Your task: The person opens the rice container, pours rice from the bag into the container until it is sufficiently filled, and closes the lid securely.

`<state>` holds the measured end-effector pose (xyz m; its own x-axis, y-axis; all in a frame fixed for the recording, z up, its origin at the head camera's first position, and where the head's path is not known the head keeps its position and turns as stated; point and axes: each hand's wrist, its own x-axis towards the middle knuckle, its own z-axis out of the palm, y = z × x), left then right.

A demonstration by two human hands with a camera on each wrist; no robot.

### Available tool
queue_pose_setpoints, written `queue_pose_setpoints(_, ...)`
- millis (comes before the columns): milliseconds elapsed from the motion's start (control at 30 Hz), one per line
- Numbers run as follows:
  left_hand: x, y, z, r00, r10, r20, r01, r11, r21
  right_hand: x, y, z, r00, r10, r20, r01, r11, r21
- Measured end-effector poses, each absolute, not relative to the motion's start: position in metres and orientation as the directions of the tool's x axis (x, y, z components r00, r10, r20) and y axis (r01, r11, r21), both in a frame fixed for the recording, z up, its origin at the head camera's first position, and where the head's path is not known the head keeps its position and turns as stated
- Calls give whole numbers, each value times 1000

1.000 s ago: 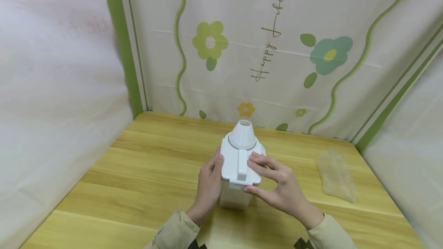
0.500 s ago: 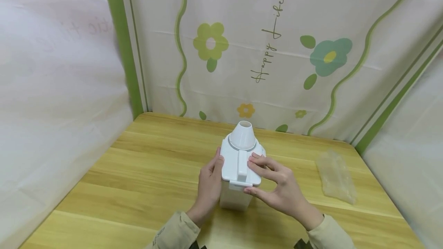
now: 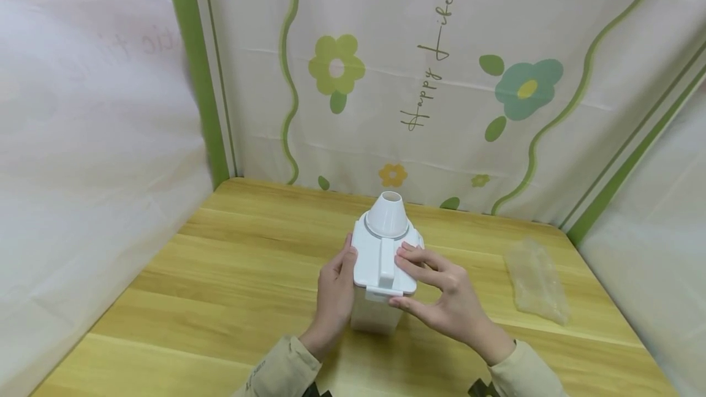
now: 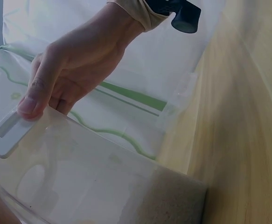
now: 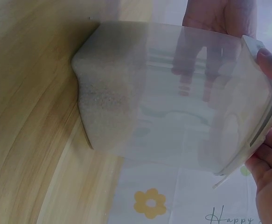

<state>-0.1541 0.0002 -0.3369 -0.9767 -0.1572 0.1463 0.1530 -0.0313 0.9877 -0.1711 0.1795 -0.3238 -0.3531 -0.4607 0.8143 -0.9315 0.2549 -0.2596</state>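
A translucent storage container (image 3: 375,317) stands upright on the table, its white lid (image 3: 366,265) in place with a cone-shaped white spout (image 3: 387,218) at the far end. Pale grains that look like rice (image 5: 110,86) fill the bottom part, seen through the wall in the right wrist view. My left hand (image 3: 335,293) grips the container's left side, thumb at the lid's edge and fingers along the wall. With my right hand (image 3: 455,296) I hold the lid: the thumb is at the front latch (image 3: 380,293), the fingertips lie on top beside the raised ridge.
To the right, a crumpled clear plastic bag (image 3: 535,280) lies on the wooden table (image 3: 231,274). A printed curtain (image 3: 375,127) rises behind the table's back edge, and pale cloth walls (image 3: 99,158) stand at both sides.
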Motion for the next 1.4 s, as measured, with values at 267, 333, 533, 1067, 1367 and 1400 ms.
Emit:
queue_pose_setpoints(267,-163,-1,-352,-975,-159,157,168,-61,984,-172,180,-324,-352,-458,816,-932,250,-261)
queue_pose_setpoints(333,-167,0,-360,-973,-160,165,177,-63,982,-173,180,-324,-352,-456,817,-932,247,-264)
queue_pose_setpoints(533,-172,2,-372,-967,-189,171,185,-60,981,-174,180,-325,-352,-457,817,-932,251,-261)
queue_pose_setpoints(1067,-171,3,-369,-968,-193,162,177,-59,983,-174,181,-326,-363,-458,812,-927,266,-264)
queue_pose_setpoints(1367,-171,5,-369,-968,-200,149,167,-77,983,-174,181,-326,-354,-456,817,-931,254,-262)
queue_pose_setpoints(1400,-171,5,-369,-969,-200,147,165,-80,983,-175,181,-326,-352,-455,818,-932,252,-261)
